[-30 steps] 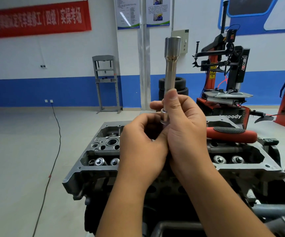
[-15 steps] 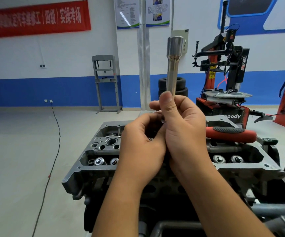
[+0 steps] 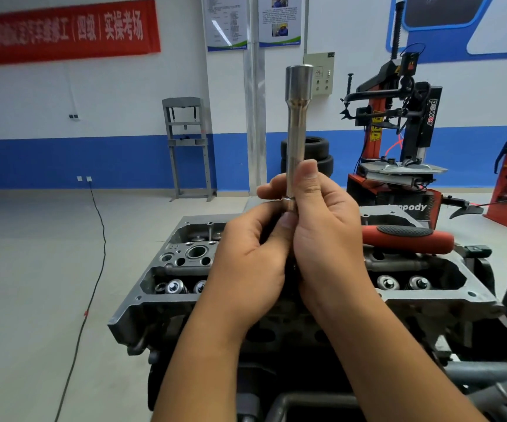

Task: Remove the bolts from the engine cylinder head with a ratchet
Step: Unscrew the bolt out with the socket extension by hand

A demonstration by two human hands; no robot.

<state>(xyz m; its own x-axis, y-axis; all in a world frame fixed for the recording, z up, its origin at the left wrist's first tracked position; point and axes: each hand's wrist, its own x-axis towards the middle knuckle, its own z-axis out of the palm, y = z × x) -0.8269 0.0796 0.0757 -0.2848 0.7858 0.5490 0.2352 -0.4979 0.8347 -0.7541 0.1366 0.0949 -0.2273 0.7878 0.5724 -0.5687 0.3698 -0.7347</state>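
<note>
A long chrome socket extension [image 3: 297, 123] stands upright above the grey engine cylinder head [image 3: 167, 281]. My right hand [image 3: 325, 220] grips its lower shaft, thumb up along the metal. My left hand [image 3: 252, 260] pinches the bottom end of the tool, where a small ring-like part shows; what sits below it is hidden by my fingers. The ratchet's red and grey handle [image 3: 407, 237] sticks out to the right behind my right hand, lying over the head. Valve springs [image 3: 175, 286] show in the open head.
A red and black tyre changer [image 3: 398, 141] stands at the back right, with stacked tyres [image 3: 316, 153] beside it. A grey press frame [image 3: 186, 147] stands by the blue-banded wall. A black cable [image 3: 94, 269] runs across the floor on the left.
The socket extension has slid slightly in my grip and my right thumb has shifted up along its shaft. Both hands stay together over the cylinder head.
</note>
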